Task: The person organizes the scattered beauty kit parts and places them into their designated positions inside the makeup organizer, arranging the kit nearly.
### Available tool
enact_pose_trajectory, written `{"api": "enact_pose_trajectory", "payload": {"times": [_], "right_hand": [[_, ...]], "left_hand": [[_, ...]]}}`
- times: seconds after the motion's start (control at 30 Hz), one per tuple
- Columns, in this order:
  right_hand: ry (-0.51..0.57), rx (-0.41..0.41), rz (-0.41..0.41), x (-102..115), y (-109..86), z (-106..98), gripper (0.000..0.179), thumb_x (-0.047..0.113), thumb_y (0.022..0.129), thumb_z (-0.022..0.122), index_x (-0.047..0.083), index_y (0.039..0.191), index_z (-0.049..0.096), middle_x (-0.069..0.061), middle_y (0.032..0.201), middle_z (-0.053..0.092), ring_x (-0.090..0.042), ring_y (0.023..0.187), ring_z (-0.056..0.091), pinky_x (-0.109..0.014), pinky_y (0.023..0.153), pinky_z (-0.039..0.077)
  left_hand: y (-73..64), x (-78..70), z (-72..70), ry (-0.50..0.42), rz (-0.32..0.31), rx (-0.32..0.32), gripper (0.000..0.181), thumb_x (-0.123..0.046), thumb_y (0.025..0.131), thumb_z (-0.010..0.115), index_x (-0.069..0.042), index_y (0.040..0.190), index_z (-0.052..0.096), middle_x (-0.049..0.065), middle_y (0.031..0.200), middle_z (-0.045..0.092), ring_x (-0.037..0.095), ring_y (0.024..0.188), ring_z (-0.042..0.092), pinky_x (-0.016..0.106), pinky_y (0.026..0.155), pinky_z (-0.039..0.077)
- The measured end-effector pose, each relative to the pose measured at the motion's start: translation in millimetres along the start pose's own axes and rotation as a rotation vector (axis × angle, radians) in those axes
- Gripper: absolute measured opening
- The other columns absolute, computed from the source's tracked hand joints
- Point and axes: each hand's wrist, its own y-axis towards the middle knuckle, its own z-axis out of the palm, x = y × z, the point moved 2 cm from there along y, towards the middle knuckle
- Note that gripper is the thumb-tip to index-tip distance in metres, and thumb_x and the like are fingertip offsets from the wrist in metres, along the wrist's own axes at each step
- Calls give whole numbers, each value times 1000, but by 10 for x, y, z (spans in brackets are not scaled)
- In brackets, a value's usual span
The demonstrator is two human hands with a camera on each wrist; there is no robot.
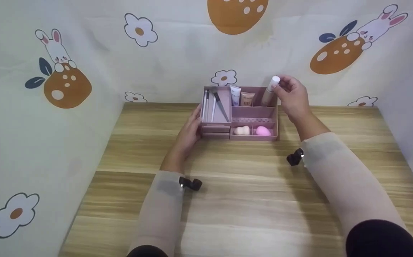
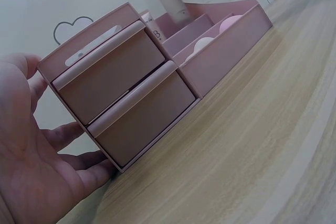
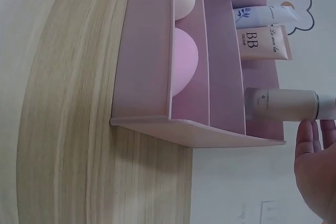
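A pink cosmetics organizer [image 1: 253, 113] stands on the table. At its back right compartment my right hand [image 1: 294, 98] pinches the white cap of a beige foundation bottle [image 3: 286, 104], whose lower end is inside the compartment. My left hand [image 2: 37, 145] rests against the organizer's left side, fingers extended along it. In the same back row stand a white tube [image 3: 265, 16] and a BB cream tube [image 3: 264, 43]. Makeup brushes [image 1: 221, 107] lie in the top left tray. A cream sponge [image 1: 242, 130] and a pink sponge [image 1: 263, 131] sit in the front compartments.
Two drawers [image 2: 142, 114] are closed below the brush tray. The wood-grain table [image 1: 235, 200] extends in front of the organizer. Close behind it rises a wall covering [image 1: 178, 64] printed with rabbits and flowers, and light side walls stand left and right.
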Motion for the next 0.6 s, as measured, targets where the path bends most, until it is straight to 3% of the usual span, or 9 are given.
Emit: {"api": "enact_pose_trajectory", "payload": {"times": [0.33, 0.6], "right_hand": [[-123, 42, 19, -81, -3, 115, 38, 24, 104, 72, 12, 139, 65, -1, 125, 67, -16, 120, 62, -32, 110, 56], [-214, 60, 29, -144, -24, 147, 39, 19, 103, 72, 11, 141, 65, -10, 132, 70, -20, 125, 65, -36, 114, 55]], "left_hand": [[-9, -5, -3, 0, -6, -1, 50, -42, 113, 39, -58, 161, 35, -9, 183, 12, 31, 169, 15, 64, 131, 26], [-25, -10, -5, 16, -12, -8, 50, -42, 114, 38, -59, 160, 35, -10, 182, 13, 30, 168, 18, 61, 131, 28]]}}
